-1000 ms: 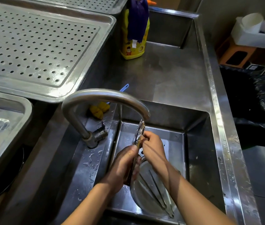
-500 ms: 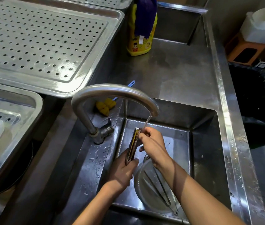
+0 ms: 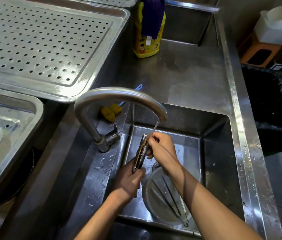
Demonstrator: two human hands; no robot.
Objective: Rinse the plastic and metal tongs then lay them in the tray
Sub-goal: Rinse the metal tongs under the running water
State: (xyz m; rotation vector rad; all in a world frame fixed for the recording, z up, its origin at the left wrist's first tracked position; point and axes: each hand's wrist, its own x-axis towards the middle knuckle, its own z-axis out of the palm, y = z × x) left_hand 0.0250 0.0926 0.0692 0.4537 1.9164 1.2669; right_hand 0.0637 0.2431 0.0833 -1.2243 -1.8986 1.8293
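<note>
A pair of serrated tongs (image 3: 140,153) stands upright in the sink (image 3: 218,153) under the running tap (image 3: 119,96). My left hand (image 3: 128,182) grips its lower end. My right hand (image 3: 161,149) pinches its upper end, where the water falls. A second pair of thin metal tongs (image 3: 169,198) lies in a round bowl (image 3: 147,193) at the sink's bottom, partly hidden by my right forearm. The perforated steel tray (image 3: 50,38) lies at the upper left.
A yellow detergent bottle (image 3: 147,40) with a purple cloth stands on the counter behind the sink. A yellow brush (image 3: 110,111) lies by the tap. Another steel tray (image 3: 10,122) holds a white container at the left. A black bin bag (image 3: 275,104) sits at the right.
The tongs have come down a little below the spout, and my left hand has slid to their lower end. My right hand rubs the upper end. The view shifted slightly.
</note>
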